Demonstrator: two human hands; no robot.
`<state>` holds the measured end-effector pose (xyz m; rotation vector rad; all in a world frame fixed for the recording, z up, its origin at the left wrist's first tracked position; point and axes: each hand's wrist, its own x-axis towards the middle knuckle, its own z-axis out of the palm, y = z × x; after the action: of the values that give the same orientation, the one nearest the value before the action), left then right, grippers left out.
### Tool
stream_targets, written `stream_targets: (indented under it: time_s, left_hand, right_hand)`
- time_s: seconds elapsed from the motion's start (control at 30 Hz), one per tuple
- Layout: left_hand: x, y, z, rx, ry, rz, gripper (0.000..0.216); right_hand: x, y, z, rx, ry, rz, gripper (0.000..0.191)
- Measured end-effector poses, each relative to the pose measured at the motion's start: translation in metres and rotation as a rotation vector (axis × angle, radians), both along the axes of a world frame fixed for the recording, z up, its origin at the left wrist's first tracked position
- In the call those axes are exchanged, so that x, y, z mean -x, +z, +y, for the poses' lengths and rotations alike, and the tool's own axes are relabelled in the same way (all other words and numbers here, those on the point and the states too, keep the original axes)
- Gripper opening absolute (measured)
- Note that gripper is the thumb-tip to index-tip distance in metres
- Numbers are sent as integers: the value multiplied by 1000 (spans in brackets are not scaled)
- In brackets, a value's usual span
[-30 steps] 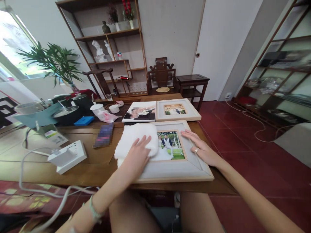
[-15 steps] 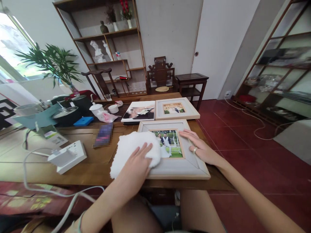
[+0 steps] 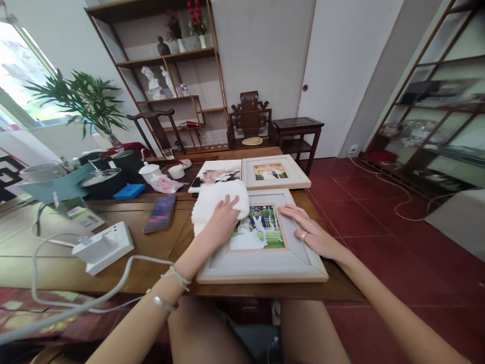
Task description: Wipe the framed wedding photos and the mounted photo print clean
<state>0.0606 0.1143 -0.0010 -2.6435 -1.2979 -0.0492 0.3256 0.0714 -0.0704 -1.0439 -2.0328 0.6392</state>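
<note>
- Frame (image 3: 263,262) lies flat at the near edge of the table (image 3: 151,246), with a photo (image 3: 261,232) of two people in its middle.
- Right hand (image 3: 312,235), ringed, rests flat on the frame's right border, fingers straight and close together.
- Left hand (image 3: 225,220) lies palm down on a white cloth (image 3: 220,194), fingers slightly spread; the cloth covers the frame's far left corner.
- Power strip (image 3: 123,240) sits well to the left.
- Second frame (image 3: 295,174) lies just beyond the first, beside a white-edged picture (image 3: 223,168).
- Teapot (image 3: 149,171) and cup (image 3: 176,172) stand farther left.
- Chair (image 3: 250,119) and shelf (image 3: 166,57) stand behind.
</note>
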Motion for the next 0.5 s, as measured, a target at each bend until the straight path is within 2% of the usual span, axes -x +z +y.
stream_targets:
  time_s: [0.07, 0.17, 0.23, 0.33, 0.4, 0.5]
  left_hand:
    - [2, 3, -17, 48, -13, 36, 25]
    - [14, 11, -57, 147, -63, 86, 26]
    - [24, 15, -88, 127, -198, 109, 29]
    - [28, 14, -124, 127, -312, 121, 30]
    - [23, 9, -133, 119, -266, 80, 30]
    - [10, 0, -123, 101, -111, 18, 25]
  right_hand:
    - [1, 1, 0, 9, -11, -1, 65]
    - [1, 0, 0, 7, -20, -8, 64]
    - [1, -1, 0, 4, -24, -10, 63]
    - [1, -1, -1, 3, -30, -16, 63]
    - [1, -1, -1, 1, -23, -26, 62]
    - [0, 0, -2, 4, -13, -35, 62]
